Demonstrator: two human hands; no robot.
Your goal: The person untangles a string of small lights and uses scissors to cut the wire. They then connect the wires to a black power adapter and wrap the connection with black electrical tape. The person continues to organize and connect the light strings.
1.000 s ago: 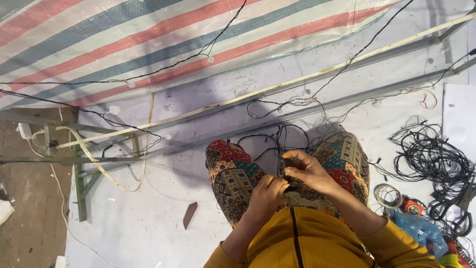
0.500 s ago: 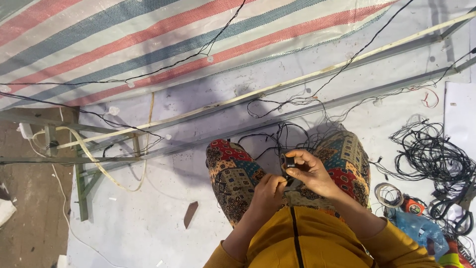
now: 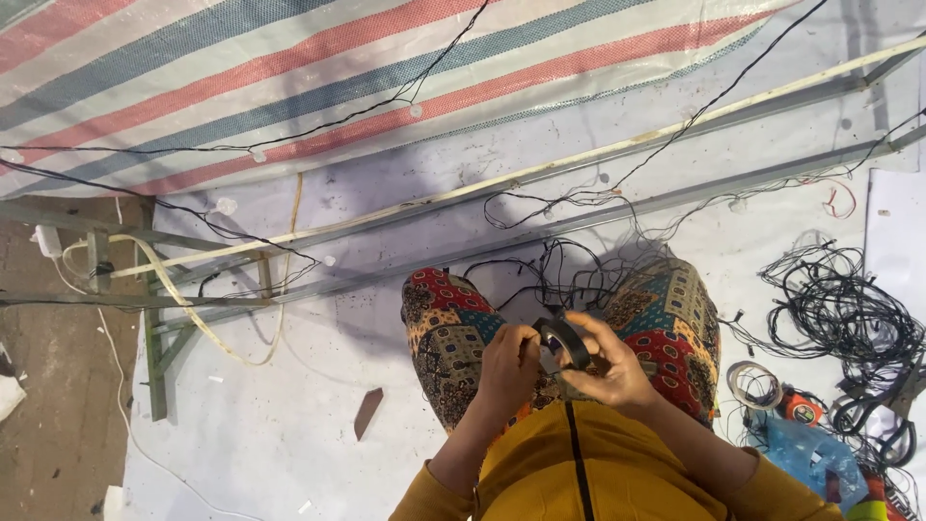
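1. Head view looks down on a seated person in a yellow top (image 3: 598, 473) and patterned trousers (image 3: 453, 338), both hands held together over the lap.
2. Left hand (image 3: 508, 371) is curled, its fingers (image 3: 526, 340) pinched at the near edge of a roll of black tape (image 3: 564, 342).
3. Right hand (image 3: 612, 371) holds the roll from the other side, its fingers (image 3: 593, 333) wrapped around the ring, so the roll sits upright between the two hands, just above the knees.
4. Thin black wires (image 3: 569, 270) run in loops from the lap out onto the pale floor sheet (image 3: 289, 415); whether either hand also grips a wire cannot be told.
5. Long metal rails (image 3: 675, 198) lie across the floor beyond the knees, with more black wire strung along them.
6. A striped tarpaulin (image 3: 289, 77) in red, blue and white covers the top of the view.
7. To the person's right lies a tangled heap of black cable (image 3: 839, 318), with a small coil of tape (image 3: 755, 384) and a blue plastic bag (image 3: 805, 453) near it.
8. A small brown scrap (image 3: 367, 413) lies on the sheet to the person's left, well apart from the hands.
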